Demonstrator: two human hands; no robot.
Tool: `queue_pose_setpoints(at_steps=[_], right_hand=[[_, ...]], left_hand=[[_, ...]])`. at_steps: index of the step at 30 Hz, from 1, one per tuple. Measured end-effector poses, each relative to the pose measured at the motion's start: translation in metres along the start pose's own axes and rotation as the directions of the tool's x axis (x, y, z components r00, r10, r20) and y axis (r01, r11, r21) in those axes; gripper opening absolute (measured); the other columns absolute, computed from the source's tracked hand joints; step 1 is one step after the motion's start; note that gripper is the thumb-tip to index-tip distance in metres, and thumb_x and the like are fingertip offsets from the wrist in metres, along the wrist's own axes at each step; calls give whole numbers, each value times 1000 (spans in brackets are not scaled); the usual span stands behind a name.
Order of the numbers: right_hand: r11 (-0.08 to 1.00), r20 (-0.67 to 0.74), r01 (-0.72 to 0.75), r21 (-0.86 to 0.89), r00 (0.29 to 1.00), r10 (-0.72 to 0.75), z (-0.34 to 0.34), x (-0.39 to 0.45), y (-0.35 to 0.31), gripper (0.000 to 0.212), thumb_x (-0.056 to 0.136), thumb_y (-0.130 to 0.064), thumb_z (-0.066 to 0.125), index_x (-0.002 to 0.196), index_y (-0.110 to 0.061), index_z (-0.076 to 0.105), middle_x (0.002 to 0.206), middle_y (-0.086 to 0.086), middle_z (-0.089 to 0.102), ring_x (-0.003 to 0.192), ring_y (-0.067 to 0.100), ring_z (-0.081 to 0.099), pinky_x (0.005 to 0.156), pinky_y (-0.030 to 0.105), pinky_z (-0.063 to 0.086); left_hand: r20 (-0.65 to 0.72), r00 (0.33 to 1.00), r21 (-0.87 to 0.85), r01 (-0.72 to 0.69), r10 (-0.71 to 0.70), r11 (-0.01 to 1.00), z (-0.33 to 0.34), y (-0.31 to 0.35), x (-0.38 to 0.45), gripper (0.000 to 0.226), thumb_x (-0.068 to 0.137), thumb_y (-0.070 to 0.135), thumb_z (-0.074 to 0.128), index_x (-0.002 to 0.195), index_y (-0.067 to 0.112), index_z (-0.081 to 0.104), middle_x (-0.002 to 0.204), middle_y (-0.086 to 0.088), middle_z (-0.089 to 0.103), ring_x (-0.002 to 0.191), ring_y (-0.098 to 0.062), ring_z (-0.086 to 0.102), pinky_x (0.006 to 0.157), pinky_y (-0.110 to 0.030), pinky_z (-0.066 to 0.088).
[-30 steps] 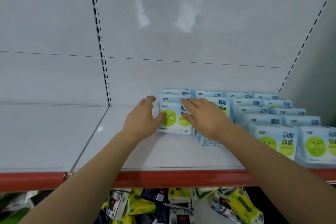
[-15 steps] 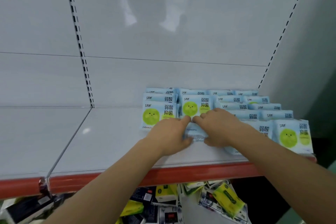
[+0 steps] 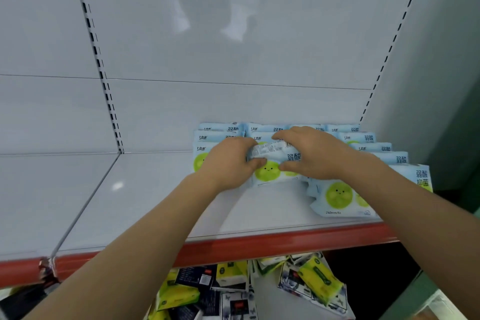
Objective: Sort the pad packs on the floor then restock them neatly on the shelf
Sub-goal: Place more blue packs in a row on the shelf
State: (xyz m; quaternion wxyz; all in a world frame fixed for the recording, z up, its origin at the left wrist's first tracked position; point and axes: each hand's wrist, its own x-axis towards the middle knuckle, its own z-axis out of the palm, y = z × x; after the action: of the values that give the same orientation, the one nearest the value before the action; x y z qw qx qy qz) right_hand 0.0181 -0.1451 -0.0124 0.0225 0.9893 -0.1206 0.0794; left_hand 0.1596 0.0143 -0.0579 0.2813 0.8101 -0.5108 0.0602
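"弱酸抑菌" and "240mm/5s" on pad pack (image 3: 340,199)

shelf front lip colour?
Red, along the shelf front lip; the head view shows it.

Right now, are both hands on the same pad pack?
Yes, the left hand and right hand grip opposite ends of one blue pad pack on the shelf.

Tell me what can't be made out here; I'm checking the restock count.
Head view only:
- The held pack: left hand and right hand cover both its ends.
- Back rows: the front packs hide all but their top edges, so no count is possible.
- Rightmost pack: the right forearm covers most of it.
- Floor packs: the shelf edge and the frame's bottom cut the pile off, and the print is too blurred to read.
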Motion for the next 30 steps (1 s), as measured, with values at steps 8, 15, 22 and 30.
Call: queue_pose_setpoints(at_steps=[8, 15, 22, 30], right_hand=[[991, 102, -135, 23, 986, 133, 13, 24, 10, 42, 96, -49, 57, 131, -32, 43, 111, 6, 52, 99, 27, 53, 78, 33, 37], [977, 31, -86, -193, 995, 94, 23, 38, 15, 44, 100, -45, 48, 140, -27, 48, 136, 1, 50, 130, 23, 38, 101, 40, 37], [979, -89, -64, -191, 995, 48, 23, 37, 4, 47, 100, -33, 48, 145, -18, 45, 138, 5, 47, 129, 27, 40, 103, 41, 39], [998, -283, 62, -30, 957, -68, 21, 41, -37, 45, 100, -34, 50, 140, -13, 54, 135, 9, 58, 129, 31, 48, 107, 45, 39]], left_hand=[[-127, 989, 285, -33, 71, 958, -7, -24, -9, 55, 89, 45, 55, 139, 24, 49, 131, 3, 55, 125, -26, 44, 105, -42, 35], [-10, 1000, 438, -13, 19, 899, 0, -40, -15, 65, 82, 37, 59, 143, 24, 43, 134, 2, 50, 130, -29, 39, 116, -48, 22], [-107, 994, 389, 16, 28, 921, 1, -41, -15, 57, 85, 34, 62, 138, 19, 49, 132, -2, 53, 127, -30, 43, 111, -44, 29], [-390, 920, 306, 156, -26, 939, -14, -45, -40, 53, 85, 42, 47, 127, 12, 57, 126, -9, 58, 119, -34, 52, 102, -49, 41]])
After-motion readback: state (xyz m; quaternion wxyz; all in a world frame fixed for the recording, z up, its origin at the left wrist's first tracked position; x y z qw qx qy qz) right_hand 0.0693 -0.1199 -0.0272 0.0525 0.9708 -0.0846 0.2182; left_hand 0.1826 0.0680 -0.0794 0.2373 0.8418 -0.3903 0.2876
